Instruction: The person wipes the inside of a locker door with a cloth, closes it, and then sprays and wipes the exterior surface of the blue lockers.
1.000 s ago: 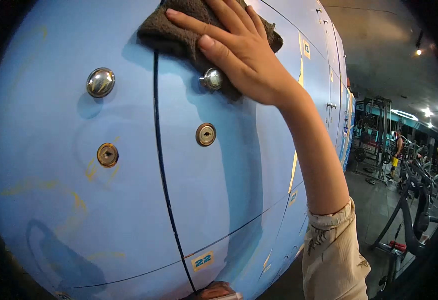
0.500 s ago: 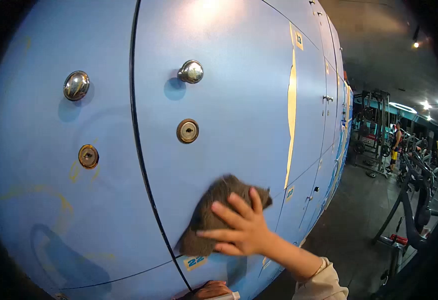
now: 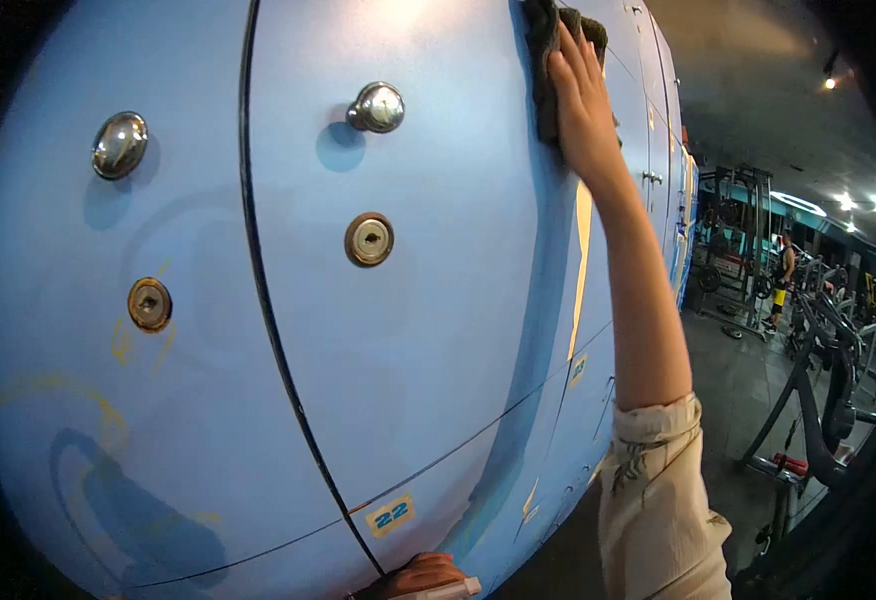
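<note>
Left door: blue locker door [image 3: 48, 310], yellowish smears near its lower edge.
Number label: marked 22 [image 3: 391, 515], just below the middle door's [image 3: 428, 320] lower left corner; the cloth has left it.
Left hand: low [image 3: 425, 574], partly cut off; I cannot tell its grip.
Dark cloth: now high [image 3: 541, 75] on the middle door's right edge, so wiping seems to have reached that side.
Right hand: flat [image 3: 584, 112], fingers straight, close together, pressing the cloth.
</note>
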### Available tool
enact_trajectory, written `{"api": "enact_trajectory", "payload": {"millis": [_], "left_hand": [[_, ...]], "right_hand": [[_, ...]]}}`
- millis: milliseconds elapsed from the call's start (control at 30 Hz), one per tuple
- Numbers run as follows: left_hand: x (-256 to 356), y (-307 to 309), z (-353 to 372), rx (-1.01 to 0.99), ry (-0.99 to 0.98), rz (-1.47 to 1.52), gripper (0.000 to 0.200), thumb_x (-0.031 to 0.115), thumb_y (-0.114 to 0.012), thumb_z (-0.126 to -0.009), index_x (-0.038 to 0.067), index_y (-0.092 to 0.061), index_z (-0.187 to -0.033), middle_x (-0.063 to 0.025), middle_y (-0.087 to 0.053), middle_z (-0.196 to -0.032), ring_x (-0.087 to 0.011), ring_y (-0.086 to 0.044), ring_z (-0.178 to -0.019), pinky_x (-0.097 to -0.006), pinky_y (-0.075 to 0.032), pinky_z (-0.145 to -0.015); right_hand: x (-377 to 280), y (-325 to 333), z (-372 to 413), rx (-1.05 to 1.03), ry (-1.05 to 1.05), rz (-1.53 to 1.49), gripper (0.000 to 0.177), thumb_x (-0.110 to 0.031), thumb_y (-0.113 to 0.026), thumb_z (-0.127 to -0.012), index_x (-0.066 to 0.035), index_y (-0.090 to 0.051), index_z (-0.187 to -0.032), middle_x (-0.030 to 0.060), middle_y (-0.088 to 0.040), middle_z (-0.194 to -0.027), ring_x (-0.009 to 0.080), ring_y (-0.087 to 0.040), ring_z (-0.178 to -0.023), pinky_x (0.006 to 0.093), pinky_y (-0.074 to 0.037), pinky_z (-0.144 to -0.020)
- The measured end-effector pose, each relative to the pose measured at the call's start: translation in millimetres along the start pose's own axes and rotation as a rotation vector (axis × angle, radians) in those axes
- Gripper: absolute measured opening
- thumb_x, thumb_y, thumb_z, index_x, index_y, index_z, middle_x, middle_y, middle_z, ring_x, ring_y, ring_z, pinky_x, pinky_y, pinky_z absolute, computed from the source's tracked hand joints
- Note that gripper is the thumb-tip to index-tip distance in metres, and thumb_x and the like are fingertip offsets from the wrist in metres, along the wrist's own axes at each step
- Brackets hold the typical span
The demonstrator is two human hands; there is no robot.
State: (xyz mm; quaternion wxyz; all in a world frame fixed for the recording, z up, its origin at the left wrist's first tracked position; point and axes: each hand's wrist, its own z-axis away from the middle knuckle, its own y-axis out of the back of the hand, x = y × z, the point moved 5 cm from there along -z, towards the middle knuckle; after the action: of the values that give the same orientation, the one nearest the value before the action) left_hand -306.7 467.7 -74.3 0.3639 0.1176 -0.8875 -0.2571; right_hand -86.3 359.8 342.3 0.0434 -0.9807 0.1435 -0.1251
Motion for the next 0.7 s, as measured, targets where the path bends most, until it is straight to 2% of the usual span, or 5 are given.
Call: {"api": "enact_trajectory", "payload": {"millis": [33, 133, 400, 533, 700], "left_hand": [[0, 1, 1, 0.002, 0.000, 0.002, 0.037, 0.009, -0.065, -0.071, 0.007, -0.059, -0.107, -0.0069, -0.063, -0.096, -0.0245, -0.060, -0.094, -0.0436, -0.040, -0.098], [2, 0, 2, -0.001, 0.003, 0.006, 0.037, 0.009, -0.065, -0.071, 0.007, -0.059, -0.108, -0.0067, -0.063, -0.096, -0.0242, -0.060, -0.094, -0.0434, -0.040, -0.098], [8, -2, 11, -0.013, 0.010, 0.018, 0.037, 0.009, -0.064, -0.071, 0.006, -0.059, -0.108, -0.0063, -0.063, -0.095, -0.0236, -0.060, -0.093, -0.0430, -0.040, -0.098], [12, 2, 16, -0.018, 0.008, 0.018, 0.037, 0.008, -0.064, -0.071, 0.006, -0.059, -0.108, -0.0061, -0.063, -0.095, -0.0232, -0.061, -0.093, -0.0428, -0.040, -0.099], [19, 5, 10, -0.002, -0.013, -0.013, 0.036, 0.004, -0.065, -0.067, 0.005, -0.059, -0.103, -0.0068, -0.063, -0.095, -0.0226, -0.061, -0.092, -0.0436, -0.041, -0.095]], "right_hand": [[-11, 3, 14, 0.021, -0.018, 0.028, 0.051, -0.043, -0.031, -0.096, -0.022, -0.036, -0.142, 0.0140, -0.027, -0.150, 0.0333, -0.020, -0.139, 0.0494, -0.012, -0.111], [-41, 16, 78, -0.076, -0.055, 0.005, 0.054, -0.042, -0.032, -0.094, -0.021, -0.035, -0.143, 0.0144, -0.023, -0.151, 0.0363, -0.015, -0.140, 0.0551, -0.008, -0.110], [-122, 52, 302, -0.336, -0.219, -0.052, 0.059, -0.050, -0.035, -0.091, -0.010, -0.047, -0.132, 0.0283, -0.018, -0.148, 0.0469, -0.012, -0.138, 0.0600, -0.004, -0.107], [-123, 50, 276, -0.365, -0.203, -0.032, 0.059, -0.051, -0.036, -0.090, -0.011, -0.049, -0.131, 0.0281, -0.016, -0.149, 0.0477, -0.012, -0.137, 0.0602, -0.003, -0.107], [-90, 24, 137, -0.159, -0.029, 0.018, 0.055, -0.044, -0.037, -0.091, -0.022, -0.039, -0.141, 0.0179, -0.020, -0.151, 0.0409, -0.016, -0.138, 0.0552, -0.008, -0.109]]}}
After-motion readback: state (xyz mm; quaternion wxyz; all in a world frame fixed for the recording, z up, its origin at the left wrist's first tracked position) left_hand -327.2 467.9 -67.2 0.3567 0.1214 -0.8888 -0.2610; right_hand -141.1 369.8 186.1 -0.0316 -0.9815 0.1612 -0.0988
